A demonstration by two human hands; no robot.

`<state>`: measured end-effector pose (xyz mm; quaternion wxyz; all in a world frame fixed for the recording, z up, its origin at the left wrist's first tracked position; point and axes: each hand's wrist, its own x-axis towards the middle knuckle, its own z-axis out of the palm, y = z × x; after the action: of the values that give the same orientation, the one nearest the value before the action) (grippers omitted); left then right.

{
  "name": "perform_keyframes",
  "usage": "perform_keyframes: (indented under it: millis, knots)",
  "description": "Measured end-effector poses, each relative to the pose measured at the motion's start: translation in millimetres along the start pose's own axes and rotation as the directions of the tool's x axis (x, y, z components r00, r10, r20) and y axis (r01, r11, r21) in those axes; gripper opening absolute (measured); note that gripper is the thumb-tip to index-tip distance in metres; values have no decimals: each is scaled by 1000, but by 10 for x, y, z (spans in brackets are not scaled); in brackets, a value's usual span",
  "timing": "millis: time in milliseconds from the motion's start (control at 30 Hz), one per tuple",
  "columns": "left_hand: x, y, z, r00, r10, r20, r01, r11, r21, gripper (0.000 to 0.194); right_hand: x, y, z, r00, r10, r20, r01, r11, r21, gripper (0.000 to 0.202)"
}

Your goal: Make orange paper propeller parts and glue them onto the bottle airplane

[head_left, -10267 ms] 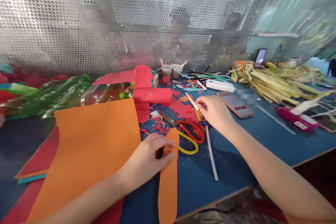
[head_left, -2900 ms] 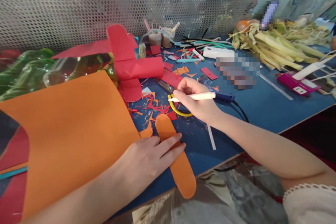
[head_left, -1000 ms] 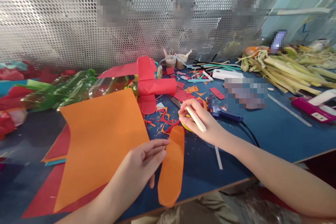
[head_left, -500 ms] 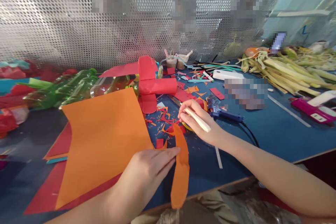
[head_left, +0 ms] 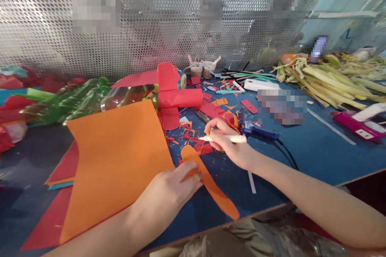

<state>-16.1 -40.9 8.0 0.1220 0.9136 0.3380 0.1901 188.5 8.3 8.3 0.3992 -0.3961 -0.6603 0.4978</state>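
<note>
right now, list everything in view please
table: one, blue, foreground
mesh: one, silver, back
sheet: one, orange, table's left
red paper: count unclear, red, partly under sheet
strip: one, orange, right of sheet
pen: one, white, in right hand
scraps: many, mostly red, centre
scissors: count unclear, red handle, behind right hand
glue gun: one, blue, right of scissors
bottles: several, mostly green, behind sheet
tube: one, red, right of bottles
cups: two, brownish, by mesh
sticks: two, white, right of strip
stalks: pile, yellowish, far right
power strip: one, magenta, right edge
left hand: one, bare, on strip
right hand: one, bare, around pen
</note>
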Motion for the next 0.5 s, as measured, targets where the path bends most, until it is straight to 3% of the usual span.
perform_keyframes:
  millis: [133, 300, 500]
  knots:
    - [-38, -31, -7, 988, 151, -33, -149, 988, 46, 42, 21, 2, 12, 999, -5, 33, 6, 999, -37, 12]
    - [-112, -69, 22, 984, 179, 20, -180, 975, 130, 46, 40, 4, 72, 991, 7, 132, -8, 1000, 9, 9]
    - [-188, -109, 115, 951, 292, 98, -308, 910, 276, 41, 18, 53, 144, 995, -20, 96, 31, 993, -110, 23]
